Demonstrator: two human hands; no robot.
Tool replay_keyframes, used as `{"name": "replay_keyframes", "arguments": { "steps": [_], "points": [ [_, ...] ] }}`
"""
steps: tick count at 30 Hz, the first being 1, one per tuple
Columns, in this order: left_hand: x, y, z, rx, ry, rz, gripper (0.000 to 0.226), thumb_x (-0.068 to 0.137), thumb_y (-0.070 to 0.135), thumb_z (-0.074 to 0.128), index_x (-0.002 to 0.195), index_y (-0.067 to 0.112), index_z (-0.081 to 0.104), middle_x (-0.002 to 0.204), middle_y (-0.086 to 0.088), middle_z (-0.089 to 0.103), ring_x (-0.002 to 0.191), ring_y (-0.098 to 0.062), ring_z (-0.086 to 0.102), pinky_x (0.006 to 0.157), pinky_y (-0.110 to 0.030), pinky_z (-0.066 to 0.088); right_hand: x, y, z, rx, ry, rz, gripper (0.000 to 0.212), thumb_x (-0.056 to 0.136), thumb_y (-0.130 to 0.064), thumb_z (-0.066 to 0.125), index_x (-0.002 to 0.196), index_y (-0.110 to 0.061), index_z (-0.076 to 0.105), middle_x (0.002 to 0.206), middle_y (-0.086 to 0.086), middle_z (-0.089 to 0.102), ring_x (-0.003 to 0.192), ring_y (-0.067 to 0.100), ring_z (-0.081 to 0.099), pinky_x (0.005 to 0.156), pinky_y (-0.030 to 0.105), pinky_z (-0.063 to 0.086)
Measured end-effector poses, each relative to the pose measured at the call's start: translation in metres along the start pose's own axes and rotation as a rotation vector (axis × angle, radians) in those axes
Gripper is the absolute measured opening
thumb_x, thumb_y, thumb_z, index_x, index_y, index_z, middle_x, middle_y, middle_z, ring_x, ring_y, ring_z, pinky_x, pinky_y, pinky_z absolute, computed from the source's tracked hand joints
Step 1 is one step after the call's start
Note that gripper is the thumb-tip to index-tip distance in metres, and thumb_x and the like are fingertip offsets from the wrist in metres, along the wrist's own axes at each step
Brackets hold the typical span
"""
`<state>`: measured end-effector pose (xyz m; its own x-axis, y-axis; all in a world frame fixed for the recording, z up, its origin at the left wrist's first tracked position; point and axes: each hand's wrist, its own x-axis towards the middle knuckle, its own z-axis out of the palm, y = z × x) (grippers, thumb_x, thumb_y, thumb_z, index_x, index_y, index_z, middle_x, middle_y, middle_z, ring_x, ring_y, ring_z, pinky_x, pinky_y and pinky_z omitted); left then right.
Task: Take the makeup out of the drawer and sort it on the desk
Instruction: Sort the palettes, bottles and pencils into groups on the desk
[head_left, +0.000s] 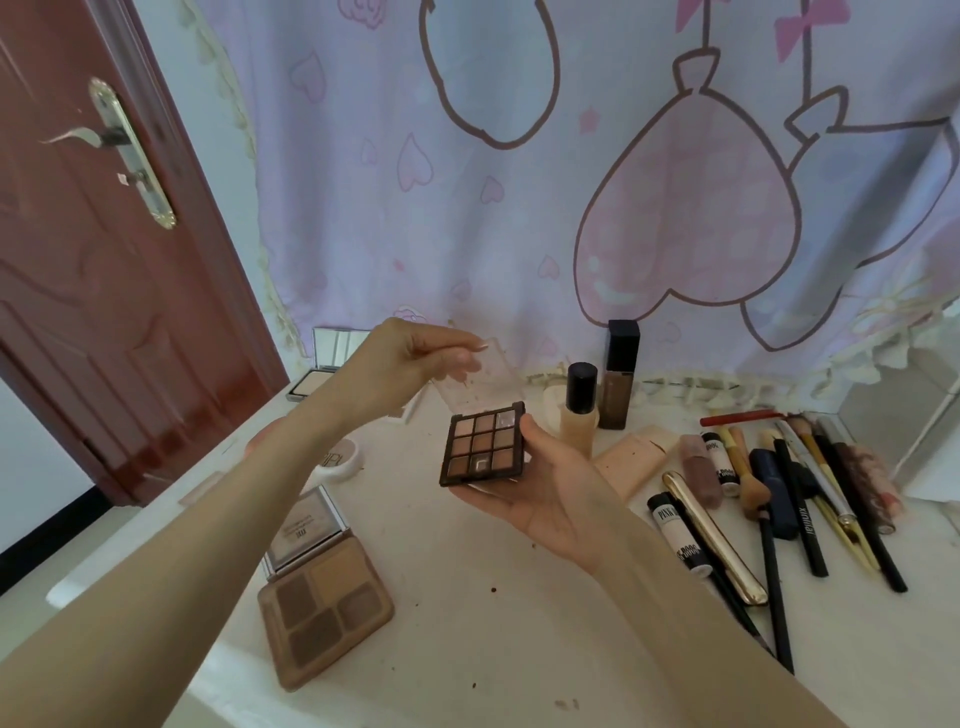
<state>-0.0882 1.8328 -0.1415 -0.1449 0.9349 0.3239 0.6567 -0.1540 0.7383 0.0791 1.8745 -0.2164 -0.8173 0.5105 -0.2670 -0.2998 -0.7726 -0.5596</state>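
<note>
A small nine-pan eyeshadow palette (483, 448) in brown tones hangs above the white desk (493, 613), lying in my right hand (545, 488), whose thumb curls over its right edge. Its clear lid (480, 379) stands raised, and my left hand (410, 358) pinches the lid's top edge. On the desk at the lower left lies a larger open brown palette (324, 597) with a mirrored lid. Several pencils, brushes and tubes (769, 499) lie side by side on the right. The drawer is out of view.
Two foundation bottles (579, 410) stand at the back beside a peach tube (636, 457). An open powder compact (332, 364) and a round white jar (340, 457) sit behind my left arm. A pink curtain hangs behind; a brown door stands left.
</note>
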Motion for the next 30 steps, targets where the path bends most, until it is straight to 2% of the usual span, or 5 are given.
{"name": "replay_keyframes", "arguments": {
  "steps": [15, 19, 24, 27, 30],
  "points": [
    [0.089, -0.078, -0.002, 0.519, 0.058, 0.005, 0.024, 0.091, 0.004, 0.052, 0.107, 0.010, 0.069, 0.111, -0.007, 0.065, 0.095, -0.018, 0.056, 0.080, -0.011, 0.032, 0.104, -0.024, 0.024, -0.306, 0.394, -0.059, 0.020, 0.095, 0.002, 0.039, 0.082, -0.003, 0.053, 0.078, 0.012, 0.059, 0.067, 0.021, 0.056, 0.076, 0.038, 0.048],
    [0.098, -0.099, 0.001, 0.587, -0.003, 0.038, 0.029, 0.090, 0.000, 0.050, 0.109, 0.012, 0.069, 0.113, -0.005, 0.065, 0.108, -0.020, 0.056, 0.092, -0.025, 0.041, 0.134, -0.028, 0.015, -0.497, 0.541, -0.113, 0.019, 0.088, 0.005, 0.043, 0.097, -0.002, 0.059, 0.096, 0.015, 0.064, 0.082, 0.027, 0.062, 0.082, 0.043, 0.054],
    [0.105, -0.111, 0.003, 0.682, 0.025, 0.094, 0.035, 0.087, -0.003, 0.047, 0.111, 0.012, 0.068, 0.115, -0.010, 0.063, 0.112, -0.027, 0.049, 0.092, -0.032, 0.039, 0.152, -0.023, 0.006, -0.692, 0.560, -0.178, 0.017, 0.084, -0.004, 0.047, 0.073, -0.012, 0.058, 0.088, 0.011, 0.063, 0.095, 0.029, 0.061, 0.088, 0.044, 0.052],
    [0.103, -0.115, 0.005, 0.636, 0.040, 0.092, 0.032, 0.089, -0.001, 0.048, 0.111, 0.011, 0.068, 0.114, -0.011, 0.060, 0.111, -0.023, 0.050, 0.087, -0.021, 0.034, 0.133, -0.022, 0.018, -0.855, 0.538, -0.242, 0.024, 0.091, -0.008, 0.042, 0.098, -0.008, 0.065, 0.096, 0.008, 0.063, 0.091, 0.022, 0.058, 0.073, 0.027, 0.047],
    [0.103, -0.118, 0.009, 0.585, 0.066, 0.059, 0.024, 0.091, 0.008, 0.052, 0.107, 0.012, 0.069, 0.111, -0.006, 0.059, 0.104, -0.016, 0.052, 0.083, -0.018, 0.034, 0.123, -0.023, 0.021, -0.950, 0.541, -0.269, 0.032, 0.097, -0.011, 0.036, 0.122, -0.003, 0.054, 0.114, 0.010, 0.059, 0.112, 0.024, 0.053, 0.089, 0.030, 0.043]
  ]
}}
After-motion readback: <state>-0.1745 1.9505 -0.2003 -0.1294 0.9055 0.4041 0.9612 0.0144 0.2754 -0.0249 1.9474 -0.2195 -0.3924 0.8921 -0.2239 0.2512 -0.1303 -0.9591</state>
